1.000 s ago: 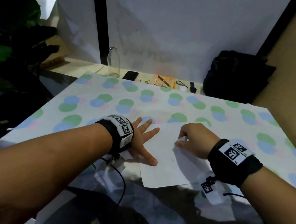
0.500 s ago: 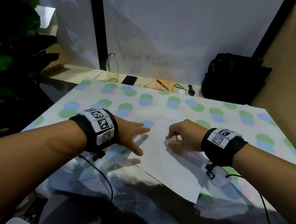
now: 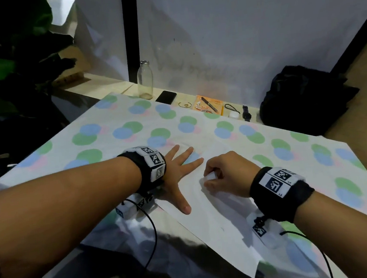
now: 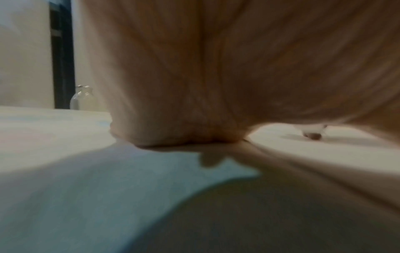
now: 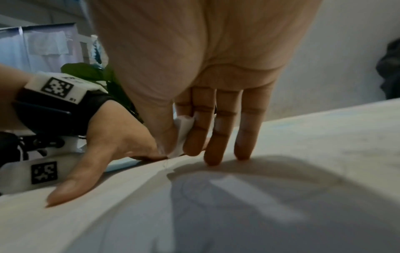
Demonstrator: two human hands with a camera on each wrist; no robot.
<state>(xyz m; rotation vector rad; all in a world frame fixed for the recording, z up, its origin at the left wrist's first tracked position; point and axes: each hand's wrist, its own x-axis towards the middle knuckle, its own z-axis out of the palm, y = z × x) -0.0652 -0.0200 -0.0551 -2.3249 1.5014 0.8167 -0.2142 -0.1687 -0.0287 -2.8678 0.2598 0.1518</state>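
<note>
Left hand (image 3: 178,175) flat across sheet (image 3: 219,220) edge; right hand (image 3: 228,174) pinches white piece (image 3: 211,176)

a home room: dotted tablecloth (image 3: 290,142), glass bottle (image 3: 145,81), phone (image 3: 166,97), houseplant (image 3: 9,66).

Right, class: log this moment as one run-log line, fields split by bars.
left hand: flat, pressing white sheet | right hand: pinching small white piece, tip on white sheet | glass bottle: upright by wall
</note>
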